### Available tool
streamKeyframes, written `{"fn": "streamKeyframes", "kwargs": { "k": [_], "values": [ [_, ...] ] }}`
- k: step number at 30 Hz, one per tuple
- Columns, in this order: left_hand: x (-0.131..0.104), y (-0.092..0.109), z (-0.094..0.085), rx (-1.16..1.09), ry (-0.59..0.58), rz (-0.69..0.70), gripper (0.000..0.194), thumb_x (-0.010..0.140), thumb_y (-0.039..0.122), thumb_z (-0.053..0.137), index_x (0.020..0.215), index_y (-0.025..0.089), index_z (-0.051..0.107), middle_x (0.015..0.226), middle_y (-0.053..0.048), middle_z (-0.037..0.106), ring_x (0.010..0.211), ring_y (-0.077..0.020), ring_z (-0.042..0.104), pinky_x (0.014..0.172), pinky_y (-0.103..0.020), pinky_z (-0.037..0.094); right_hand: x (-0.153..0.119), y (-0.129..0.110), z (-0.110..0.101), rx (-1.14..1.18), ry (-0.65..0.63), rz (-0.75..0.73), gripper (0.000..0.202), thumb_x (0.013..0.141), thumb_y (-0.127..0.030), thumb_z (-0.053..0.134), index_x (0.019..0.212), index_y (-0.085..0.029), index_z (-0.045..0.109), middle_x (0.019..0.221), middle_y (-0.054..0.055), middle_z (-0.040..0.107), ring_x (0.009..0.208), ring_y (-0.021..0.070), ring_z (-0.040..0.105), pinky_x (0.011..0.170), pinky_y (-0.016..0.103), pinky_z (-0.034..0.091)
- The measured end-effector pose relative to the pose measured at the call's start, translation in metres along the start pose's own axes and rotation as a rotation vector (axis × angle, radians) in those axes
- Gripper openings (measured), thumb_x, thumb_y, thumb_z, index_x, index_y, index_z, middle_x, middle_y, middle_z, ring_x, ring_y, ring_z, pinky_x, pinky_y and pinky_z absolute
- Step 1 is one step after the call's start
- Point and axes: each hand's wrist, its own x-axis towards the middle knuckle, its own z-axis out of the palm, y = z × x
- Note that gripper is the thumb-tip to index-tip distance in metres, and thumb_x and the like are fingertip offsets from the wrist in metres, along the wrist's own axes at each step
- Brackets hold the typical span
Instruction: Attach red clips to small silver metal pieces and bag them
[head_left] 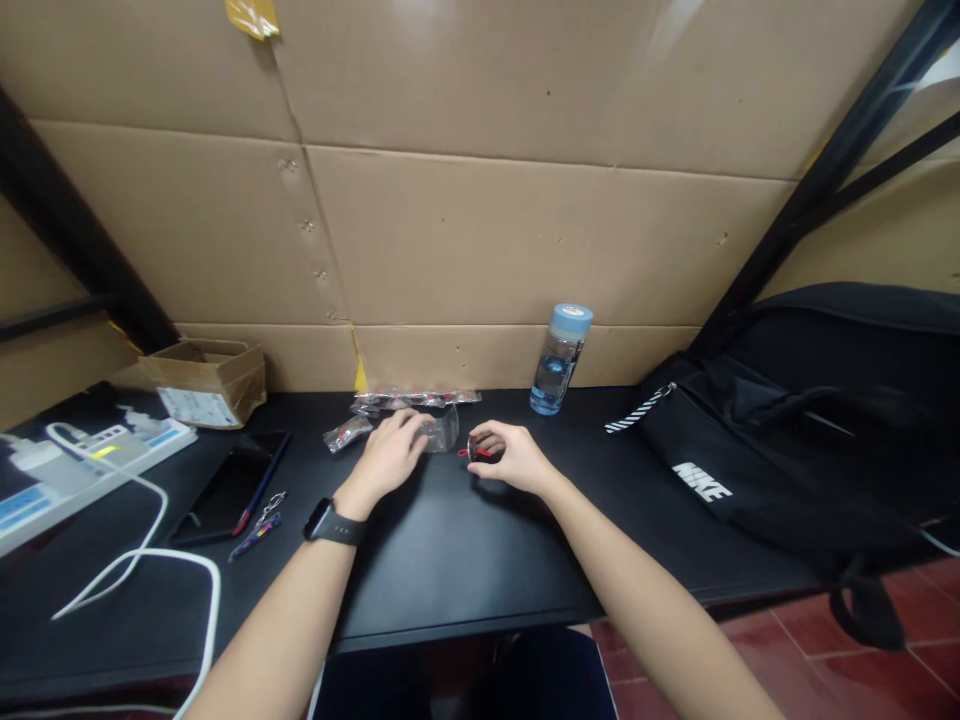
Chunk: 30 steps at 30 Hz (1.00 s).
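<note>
My right hand (pixel 510 455) is closed, with thumb and fingers gripping a small round dark object with red bits (pixel 472 450) on its edge; its exact kind cannot be made out. My left hand (pixel 391 452) lies palm down on the black tabletop, fingers stretched forward and touching a clear plastic wrapper (pixel 444 432). Left of that hand is a small clear packet with something red in it (pixel 348 433). Behind both hands runs a row of similar clear packets (pixel 427 398) near the cardboard wall. A dark watch (pixel 322 520) sits on my left wrist.
A blue-capped water bottle (pixel 561 360) stands at the back. On the right sits a black bag (pixel 750 440). Leftward are a dark tablet or phone (pixel 236 485), keys (pixel 259 525), an open cardboard box (pixel 217 385), a white power strip (pixel 150 445) and a looping white cable (pixel 214 590).
</note>
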Motion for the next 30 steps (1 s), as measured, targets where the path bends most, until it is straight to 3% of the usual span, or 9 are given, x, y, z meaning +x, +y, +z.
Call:
{"fn": "streamKeyframes", "kwargs": {
  "k": [4,7,11,15,19,22,27,30],
  "values": [
    [-0.008,-0.003,0.017,0.094,-0.232,-0.016,0.039,0.098,0.034,0.046,0.134,0.032,0.059,0.146,-0.008,0.055,0.136,-0.0322,0.048,0.11,-0.052,0.039,0.0,0.001,-0.007,-0.003,0.057,-0.011,0.046,0.069,-0.031,0.084,0.11,-0.019,0.068,0.103,0.006,0.075,0.088,0.0191,0.072,0.082,0.033,0.061],
    [-0.009,0.006,0.02,0.13,-0.216,-0.032,0.04,0.098,0.037,0.045,0.134,0.029,0.061,0.154,-0.009,0.048,0.144,-0.0366,0.037,0.112,-0.059,0.034,0.001,0.002,-0.011,-0.029,0.109,-0.031,0.046,0.071,-0.03,0.082,0.113,-0.019,0.068,0.103,0.006,0.075,0.088,0.0194,0.072,0.082,0.033,0.061],
    [-0.008,0.026,0.022,0.042,-0.23,0.068,0.043,0.099,0.036,0.045,0.138,0.022,0.058,0.15,-0.015,0.051,0.138,-0.0309,0.046,0.113,-0.049,0.038,0.002,0.001,-0.017,-0.058,0.219,-0.069,0.049,0.073,-0.029,0.08,0.118,-0.018,0.067,0.106,0.008,0.074,0.093,0.0204,0.071,0.084,0.035,0.06],
    [-0.011,0.04,0.027,0.029,-0.269,0.114,0.046,0.099,0.045,0.048,0.142,0.031,0.055,0.148,-0.015,0.05,0.139,-0.0344,0.044,0.112,-0.055,0.036,0.002,-0.001,-0.023,-0.115,0.264,-0.092,0.045,0.074,-0.031,0.08,0.116,-0.018,0.069,0.106,0.008,0.074,0.09,0.0193,0.069,0.083,0.033,0.058],
    [-0.013,0.046,0.027,0.006,-0.353,0.186,0.046,0.099,0.046,0.048,0.145,0.042,0.051,0.157,-0.01,0.041,0.146,-0.0374,0.033,0.114,-0.064,0.027,0.001,-0.001,-0.025,-0.273,0.125,-0.08,0.04,0.075,-0.033,0.081,0.111,-0.018,0.074,0.1,0.008,0.076,0.083,0.0191,0.069,0.078,0.03,0.055],
    [-0.013,0.048,0.024,-0.013,-0.436,0.221,0.049,0.096,0.048,0.053,0.145,0.048,0.048,0.164,-0.004,0.031,0.151,-0.0411,0.02,0.114,-0.069,0.02,0.0,0.0,-0.024,-0.428,-0.008,-0.062,0.03,0.076,-0.026,0.078,0.105,-0.017,0.077,0.101,0.009,0.076,0.085,0.0209,0.07,0.08,0.03,0.052],
    [-0.014,0.052,0.018,-0.031,-0.46,0.241,0.052,0.088,0.038,0.064,0.139,0.043,0.055,0.162,-0.008,0.034,0.148,-0.0384,0.028,0.113,-0.063,0.027,-0.002,-0.002,-0.027,-0.536,-0.086,-0.037,0.02,0.073,-0.018,0.075,0.093,-0.018,0.078,0.092,0.009,0.076,0.082,0.0217,0.07,0.077,0.027,0.05],
    [-0.014,0.055,0.016,-0.06,-0.463,0.235,0.056,0.087,0.042,0.066,0.141,0.041,0.053,0.162,-0.009,0.035,0.148,-0.0389,0.029,0.113,-0.063,0.027,-0.002,-0.002,-0.028,-0.516,-0.089,-0.041,0.017,0.07,-0.018,0.077,0.088,-0.017,0.078,0.093,0.009,0.075,0.083,0.0214,0.069,0.079,0.027,0.05]
  ]
}}
